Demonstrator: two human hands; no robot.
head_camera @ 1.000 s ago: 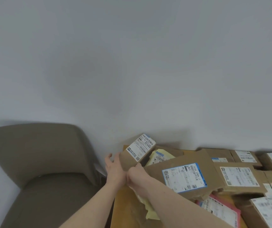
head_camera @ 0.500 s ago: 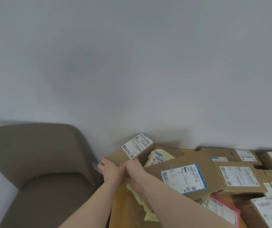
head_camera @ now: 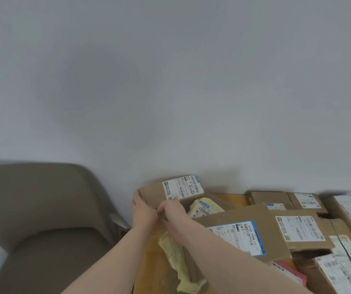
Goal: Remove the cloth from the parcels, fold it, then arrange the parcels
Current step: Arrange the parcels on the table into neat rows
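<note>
As the small box (head_camera: 171, 190) tipped down from its tilt a sec ago to lie nearly flat at the table's (head_camera: 229, 198) back-left corner, both hands gripped its near edge: left hand (head_camera: 143, 211) curled round the corner, right hand (head_camera: 171, 211) pinching beside it. No cloth lay on the parcels; yellow mailer (head_camera: 178, 259) under the right forearm. Arranging was underway, w/ other parcels (head_camera: 297, 230) crowded to the right.

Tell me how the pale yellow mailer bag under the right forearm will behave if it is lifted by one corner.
The yellow mailer bag is crumpled and creased, so it will probably flop and sag rather than stay flat. It looks thin and flat, so likely light. Part lies under the large cardboard parcel, so it may drag.
</note>
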